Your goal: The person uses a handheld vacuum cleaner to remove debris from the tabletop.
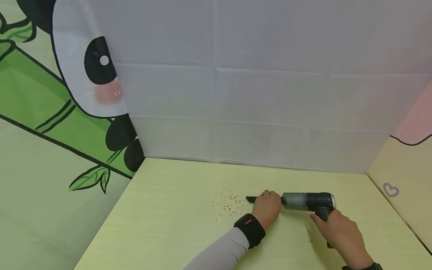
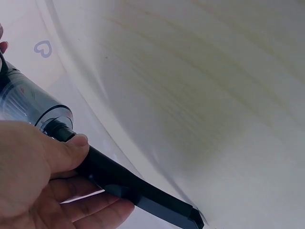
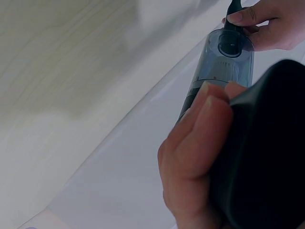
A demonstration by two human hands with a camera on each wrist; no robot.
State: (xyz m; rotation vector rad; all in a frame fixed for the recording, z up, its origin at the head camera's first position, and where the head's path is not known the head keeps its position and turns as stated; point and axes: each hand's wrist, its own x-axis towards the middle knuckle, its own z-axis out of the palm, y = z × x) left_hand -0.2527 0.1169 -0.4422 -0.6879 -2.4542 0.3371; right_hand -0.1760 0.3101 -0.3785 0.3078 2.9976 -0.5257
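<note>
A handheld vacuum cleaner (image 1: pixel 295 201) with a clear dust cup (image 2: pixel 33 100) and a dark pistol-style body is held level over the table. My right hand (image 1: pixel 342 230) wraps around its handle, seen close up in the right wrist view. At the front, my left hand (image 1: pixel 268 206) holds the black crevice nozzle (image 2: pixel 128 179) between thumb and fingers, near where it joins the dust cup. The nozzle's slanted tip points left, beside a scatter of small orange crumbs (image 1: pixel 230 209) on the tabletop.
The pale wood-look table (image 1: pixel 168 232) meets a white back panel (image 1: pixel 256 101). A panda-and-bamboo printed wall (image 1: pixel 30 210) stands at the left. On the right is a cream and pink wall (image 1: pixel 401 168) with a purple heart. A few dark specks mark the tabletop near the right hand.
</note>
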